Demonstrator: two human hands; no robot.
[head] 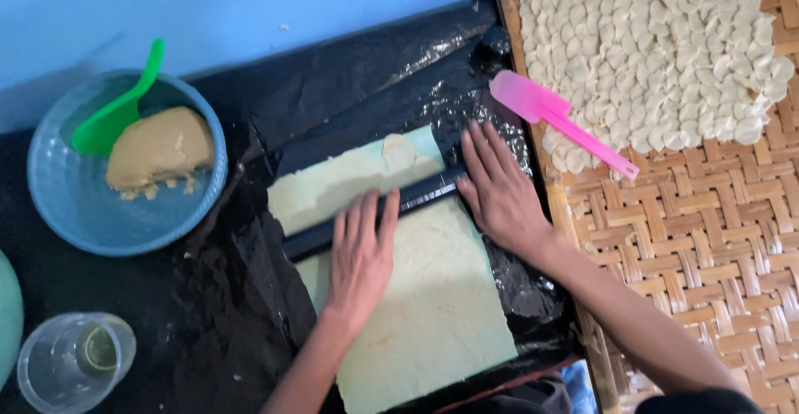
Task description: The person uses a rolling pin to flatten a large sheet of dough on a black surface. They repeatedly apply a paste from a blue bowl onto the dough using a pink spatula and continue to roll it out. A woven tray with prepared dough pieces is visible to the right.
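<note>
Dough sheet (pixel 433 297), pale yellow, lies flattened on black plastic (pixel 250 297) at centre frame, already a broad rectangle; its upper end looks uneven and torn. Both hands press a dark rolling pin (pixel 366 214) across it: left hand (pixel 359 256) and right hand (pixel 499 191), fingers spread flat, gripping nothing. At upper right, a woven tray (pixel 707 239) holds many cut pieces (pixel 657 48) and 1 pink spatula (pixel 558 118). A brown lump (pixel 158 148) waits in the blue bowl (pixel 75 206), upper left.

A flat light-blue surface (pixel 208 6) lies behind crinkled black plastic sheeting (pixel 241 314).
</note>
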